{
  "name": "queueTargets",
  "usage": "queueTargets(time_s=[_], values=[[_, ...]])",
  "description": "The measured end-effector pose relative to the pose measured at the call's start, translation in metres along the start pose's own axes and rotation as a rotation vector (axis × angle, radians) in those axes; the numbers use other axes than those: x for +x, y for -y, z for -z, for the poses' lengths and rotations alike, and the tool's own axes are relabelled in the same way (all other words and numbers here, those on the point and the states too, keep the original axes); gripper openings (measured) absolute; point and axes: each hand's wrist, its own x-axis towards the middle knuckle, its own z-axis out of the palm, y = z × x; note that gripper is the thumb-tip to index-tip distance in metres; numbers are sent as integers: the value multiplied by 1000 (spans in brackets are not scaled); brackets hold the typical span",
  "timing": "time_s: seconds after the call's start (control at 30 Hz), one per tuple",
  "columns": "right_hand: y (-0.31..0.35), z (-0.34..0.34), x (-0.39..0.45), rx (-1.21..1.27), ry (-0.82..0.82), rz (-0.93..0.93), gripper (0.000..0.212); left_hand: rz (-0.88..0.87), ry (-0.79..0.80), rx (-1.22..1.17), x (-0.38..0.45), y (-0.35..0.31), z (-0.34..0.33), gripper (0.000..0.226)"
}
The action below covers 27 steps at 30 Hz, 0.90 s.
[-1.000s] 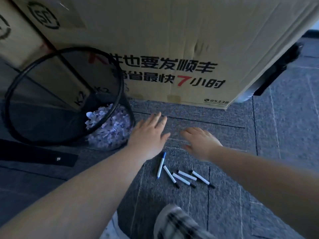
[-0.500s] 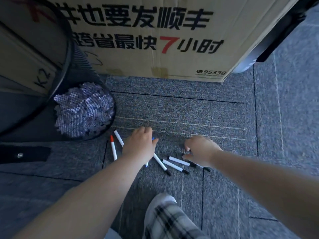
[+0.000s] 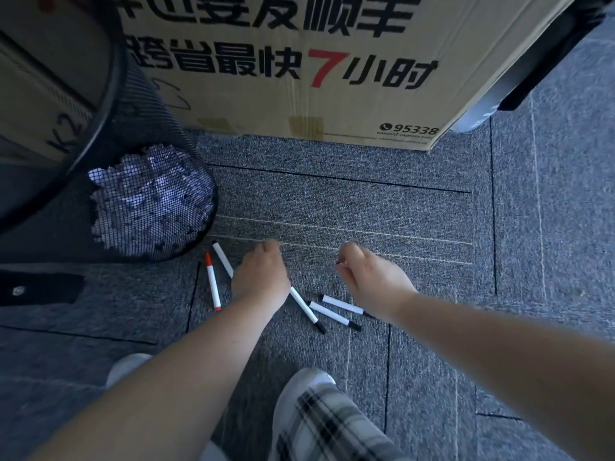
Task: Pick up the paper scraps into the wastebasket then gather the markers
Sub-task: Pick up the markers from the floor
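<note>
With the paper scraps [image 3: 149, 201] already in the mesh wastebasket [image 3: 139, 104], your right hand [image 3: 372, 281] seemingly pinched one marker while your left hand [image 3: 259, 277] curled over another, so sweep the loose markers [image 3: 332, 312] together on the carpet [image 3: 366, 211] before lifting.

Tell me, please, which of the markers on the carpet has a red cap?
It is the red-capped marker, lying farthest left, beside the wastebasket and left of the left hand. The other markers on the carpet show black ends.
</note>
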Motion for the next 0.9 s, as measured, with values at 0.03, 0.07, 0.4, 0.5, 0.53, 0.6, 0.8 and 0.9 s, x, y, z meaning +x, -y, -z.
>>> queueTargets(time_s=[0.03, 0.07, 0.4, 0.5, 0.53, 0.6, 0.8, 0.9], values=[[2, -3, -2, -20, 45, 13, 33, -2, -39, -45, 0, 1, 2, 13], [3, -5, -4, -51, 100, 17, 38, -7, -72, -100, -1, 1, 4, 12], [1, -15, -7, -134, 112, -20, 21, 164, 63, -384, -21, -3, 2, 16], [1, -10, -7, -89, 8, -28, 20, 232, 136, -343, -24, -4, -12, 29], [0, -10, -6, -53, -25, -38, 20, 247, 159, -295, -26, -4, -15, 33], [0, -9, -6, 13, -54, -53, 18, 263, 199, -219, -28, -4, -21, 34], [10, -9, -12, 90, 99, -59, 11, 260, 193, -268, -31, -5, -22, 21], [16, -18, -11, 82, 236, -73, 7, 210, 134, -361, -30, -3, -15, 17]])
